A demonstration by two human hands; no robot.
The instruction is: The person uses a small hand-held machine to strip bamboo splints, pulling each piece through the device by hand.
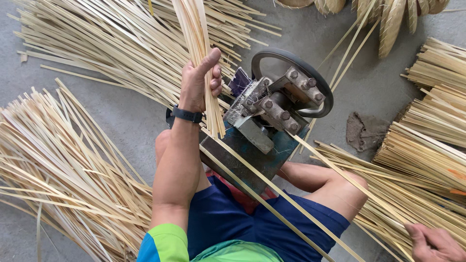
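Observation:
My left hand [200,82] is closed around a bundle of pale bamboo strips [196,43] held upright, its lower ends hanging beside a blue metal splitting machine [252,155] with bolted grey jaws [274,104] and a black ring wheel [323,90]. Long thin strips [272,194] run out of the machine across my lap toward the lower right. There my right hand [434,245] pinches one of those strips near the frame's bottom corner. A black band sits on my left wrist.
Loose strips lie fanned out on the concrete floor at the left [63,165] and upper left [111,43]. Neat stacked bundles [432,140] fill the right side. Woven pieces [388,14] rest at the top. A brown rag [364,131] lies by the machine.

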